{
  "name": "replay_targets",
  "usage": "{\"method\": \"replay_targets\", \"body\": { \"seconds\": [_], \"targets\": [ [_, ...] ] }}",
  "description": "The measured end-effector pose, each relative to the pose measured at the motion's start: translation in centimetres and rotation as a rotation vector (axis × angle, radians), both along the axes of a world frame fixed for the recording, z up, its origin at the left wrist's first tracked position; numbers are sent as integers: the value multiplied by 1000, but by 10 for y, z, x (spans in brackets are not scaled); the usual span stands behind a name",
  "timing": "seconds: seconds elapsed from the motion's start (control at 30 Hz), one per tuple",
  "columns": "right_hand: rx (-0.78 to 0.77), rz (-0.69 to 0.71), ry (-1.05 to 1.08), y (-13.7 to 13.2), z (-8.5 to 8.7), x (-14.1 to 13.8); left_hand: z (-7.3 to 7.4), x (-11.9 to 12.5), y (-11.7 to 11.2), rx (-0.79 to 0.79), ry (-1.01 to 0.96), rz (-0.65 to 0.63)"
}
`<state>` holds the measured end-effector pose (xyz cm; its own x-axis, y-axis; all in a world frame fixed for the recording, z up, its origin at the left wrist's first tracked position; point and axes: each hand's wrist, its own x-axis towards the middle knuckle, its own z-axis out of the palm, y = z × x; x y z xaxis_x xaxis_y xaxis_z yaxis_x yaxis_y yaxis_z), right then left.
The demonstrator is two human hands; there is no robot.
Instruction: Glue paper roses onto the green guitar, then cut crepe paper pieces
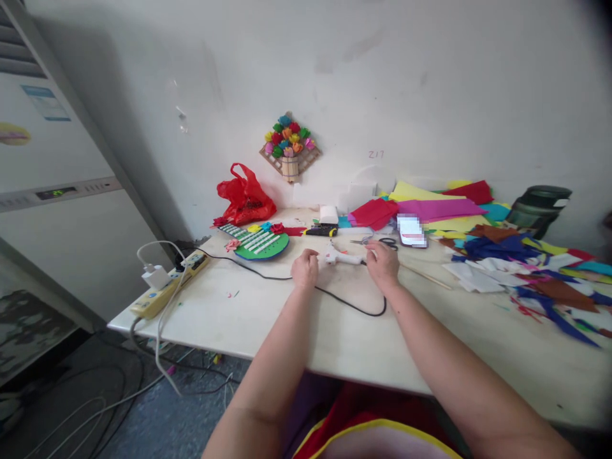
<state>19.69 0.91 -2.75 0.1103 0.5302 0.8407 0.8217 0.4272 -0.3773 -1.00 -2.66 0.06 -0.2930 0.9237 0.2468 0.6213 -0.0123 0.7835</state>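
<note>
A white hot glue gun (345,257) lies on the table between my two hands, its black cord looping over the tabletop. My left hand (305,269) is just left of it, fingers curled and thumb against the forefinger; whatever is in that pinch is too small to make out. At the gun's right end, beside the cord, is my right hand (384,262). Its fingers are bent together, and I cannot make out anything in them. Dark-handled scissors (388,243) lie just behind the right hand. A thin wooden stick (425,276) is to its right.
Left: a green round piece with white strips and flowers (262,245), a red bag (245,197), a power strip (167,293). Behind: a yellow-black utility knife (321,231). Right: a phone (412,231), coloured scraps (549,280), a dark bottle (538,210). A flower decoration (289,145) hangs above.
</note>
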Motion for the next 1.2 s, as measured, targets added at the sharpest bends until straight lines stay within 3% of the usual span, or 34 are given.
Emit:
{"method": "replay_targets", "body": {
  "seconds": [0.33,0.4,0.57,0.67,0.9,1.2],
  "targets": [
    [-149,116,63,-17,13,-14,-7,6,8,70,-195,-211],
    [-248,199,123,-20,17,-20,-8,8,7,91,-170,-253],
    [-498,584,359,-24,18,-34,-10,10,5,138,-45,-274],
    [-566,698,422,-25,19,-38,-11,11,5,163,20,-289],
    [-685,791,611,-29,25,-41,-10,12,5,184,71,-254],
    [-716,851,625,-30,28,-37,-15,11,8,147,33,-271]
  ]
}}
